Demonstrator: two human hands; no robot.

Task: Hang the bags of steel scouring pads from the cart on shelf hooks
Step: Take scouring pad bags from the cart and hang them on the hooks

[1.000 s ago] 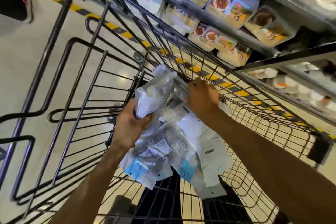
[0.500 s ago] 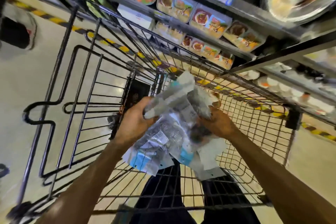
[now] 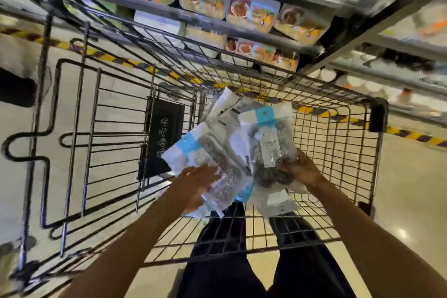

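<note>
Several clear bags of steel scouring pads with blue-and-white header cards lie bunched over the black wire cart (image 3: 338, 143). My right hand (image 3: 301, 169) grips the lower end of one bag (image 3: 268, 147), which stands upright with its blue header on top. My left hand (image 3: 197, 182) lies flat with its fingers spread against a tilted bag (image 3: 210, 152) at the left of the bunch, holding it from below. More bags (image 3: 273, 198) sit underneath, partly hidden.
Store shelves (image 3: 217, 22) with packaged food trays run across the top, close behind the cart. The cart's fold-out wire seat frame (image 3: 96, 128) extends left. Yellow-black floor tape (image 3: 411, 134) crosses the tiled floor. My dark trouser legs show below the basket.
The bags have been turned and lifted: one now stands upright in my right hand. My left hand has opened from a clutch to a flat hold. The view tilted up toward the shelves.
</note>
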